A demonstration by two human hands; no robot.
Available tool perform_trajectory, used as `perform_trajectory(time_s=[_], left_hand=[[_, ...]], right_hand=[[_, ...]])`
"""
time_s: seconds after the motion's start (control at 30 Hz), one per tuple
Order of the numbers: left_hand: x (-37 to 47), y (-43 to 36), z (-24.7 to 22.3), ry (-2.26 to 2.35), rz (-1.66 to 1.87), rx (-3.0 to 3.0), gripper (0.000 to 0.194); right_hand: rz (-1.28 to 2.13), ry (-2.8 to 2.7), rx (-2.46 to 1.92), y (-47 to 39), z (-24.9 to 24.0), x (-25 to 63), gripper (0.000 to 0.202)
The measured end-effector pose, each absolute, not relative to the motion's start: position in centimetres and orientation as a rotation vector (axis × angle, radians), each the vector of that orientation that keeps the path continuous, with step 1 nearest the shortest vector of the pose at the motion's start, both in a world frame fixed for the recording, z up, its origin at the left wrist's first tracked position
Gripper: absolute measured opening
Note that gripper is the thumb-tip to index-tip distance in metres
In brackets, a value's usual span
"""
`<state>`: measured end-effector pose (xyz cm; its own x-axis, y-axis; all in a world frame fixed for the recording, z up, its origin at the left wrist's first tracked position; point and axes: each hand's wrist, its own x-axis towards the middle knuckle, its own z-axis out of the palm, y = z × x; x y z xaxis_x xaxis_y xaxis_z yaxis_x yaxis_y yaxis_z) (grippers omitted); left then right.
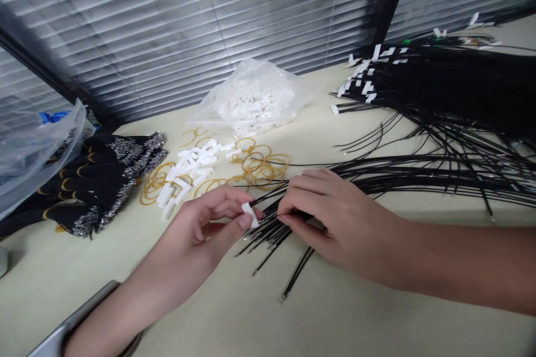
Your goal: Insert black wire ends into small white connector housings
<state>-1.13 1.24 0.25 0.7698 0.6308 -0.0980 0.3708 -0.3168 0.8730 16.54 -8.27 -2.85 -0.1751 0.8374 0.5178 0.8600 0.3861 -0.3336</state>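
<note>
Between the thumb and fingers of my left hand (209,228) is a small white connector housing (250,215). A black wire runs from the housing toward the right. Just to its right, my right hand (335,217) is closed in a pinch on a thin black wire, whose end is partly hidden by the fingers. Beneath both hands lies a loose bundle of black wires (402,175), with bare metal terminals (268,244) pointing left and toward me. A few wires (295,276) stick out apart from the bundle, below my right hand.
Loose white housings (195,164) and yellow rubber bands (266,167) lie behind my hands. A clear bag of white housings (259,100) stands by the blinds. Bundled black wires with terminals (104,178) are at left; wires with fitted housings (439,78) are at right.
</note>
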Motion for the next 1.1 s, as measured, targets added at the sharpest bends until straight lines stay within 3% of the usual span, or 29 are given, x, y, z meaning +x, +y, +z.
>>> perform_trajectory(time_s=[0.33, 1.1], left_hand=[[-1.1, 1.1, 0.2, 0.751, 0.323, 1.982, 0.003], [-0.5, -0.2, -0.5, 0.776, 0.475, 2.025, 0.012]], right_hand=[[-0.114, -2.027, -1.455, -8.2, -3.0, 16.4, 0.021], [0.008, -2.142, -1.400, -8.0, -3.0, 16.5, 0.019]])
